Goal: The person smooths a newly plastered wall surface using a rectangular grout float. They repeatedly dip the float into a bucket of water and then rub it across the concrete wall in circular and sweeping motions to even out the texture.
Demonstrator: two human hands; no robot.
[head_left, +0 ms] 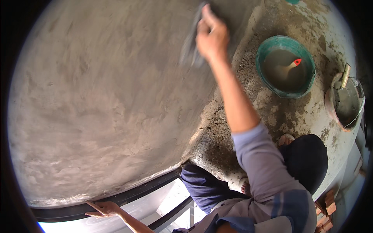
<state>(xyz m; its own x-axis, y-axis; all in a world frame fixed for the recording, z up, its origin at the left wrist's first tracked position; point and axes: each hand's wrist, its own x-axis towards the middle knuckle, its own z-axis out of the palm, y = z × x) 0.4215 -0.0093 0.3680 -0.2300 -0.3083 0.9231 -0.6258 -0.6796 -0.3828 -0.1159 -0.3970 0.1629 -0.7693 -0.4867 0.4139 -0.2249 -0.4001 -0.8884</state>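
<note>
"What is the right grip [213, 40] doing?"

"It is closed around a flat, grey, metal-looking plastering trowel [189, 50]. The blade is blurred and shows just left of the knuckles, over a broad wall of smeared grey-brown plaster [97, 97]. The hand hides the handle."

"And the left grip [105, 209]?"

"Well below and left of the right one, open, fingers apart, resting on a long black frame [140, 192] along the plaster's lower edge."

"What lies about the right grip?"

"Below it, a strip of crumbly grey debris [221, 134] runs beside the wall's foot. To its right stands a round teal bucket [285, 94] of murky grey liquid, with a pale, red-ended handle [297, 62] poking out."

"Beyond that?"

"Farther right and lower, a whitish round bucket [330, 101] holds grey mortar; a tool with a wooden handle [345, 75] sits at its rim. Far below, also rightward, orange-red bricks [329, 202] are piled."
</note>
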